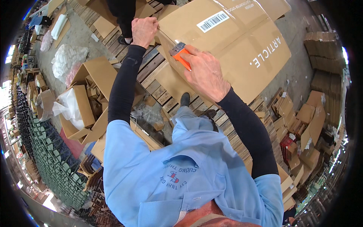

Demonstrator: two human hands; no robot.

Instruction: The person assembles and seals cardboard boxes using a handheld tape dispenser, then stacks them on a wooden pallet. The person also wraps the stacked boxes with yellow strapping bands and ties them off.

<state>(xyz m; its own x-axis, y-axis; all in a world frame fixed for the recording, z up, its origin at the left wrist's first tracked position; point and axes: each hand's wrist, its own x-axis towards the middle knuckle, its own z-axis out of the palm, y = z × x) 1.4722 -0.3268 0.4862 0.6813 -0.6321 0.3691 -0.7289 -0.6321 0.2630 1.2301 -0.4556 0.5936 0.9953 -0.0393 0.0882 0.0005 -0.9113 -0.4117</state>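
Observation:
A large brown cardboard carton (234,41) lies on its side in front of me, with a white barcode label (212,21) and white lettering on its top face. My right hand (206,72) is closed on an orange tool (180,56) with a wide dark grey head. That head rests at the carton's left edge, where shiny clear tape or film shows. My fingers cover much of the tool. Farther off at the carton's far left corner, my left hand (144,31) has its fingers curled closed against the edge. What lies under those fingers is hidden.
Wooden pallet slats (153,64) lie under the carton and my feet. Another person's dark-clothed leg (123,15) stands beyond my left hand. Opened cartons (94,87), clear plastic wrap (68,62), stacked flat cardboard (325,53) and rows of green chairs (49,155) surround me.

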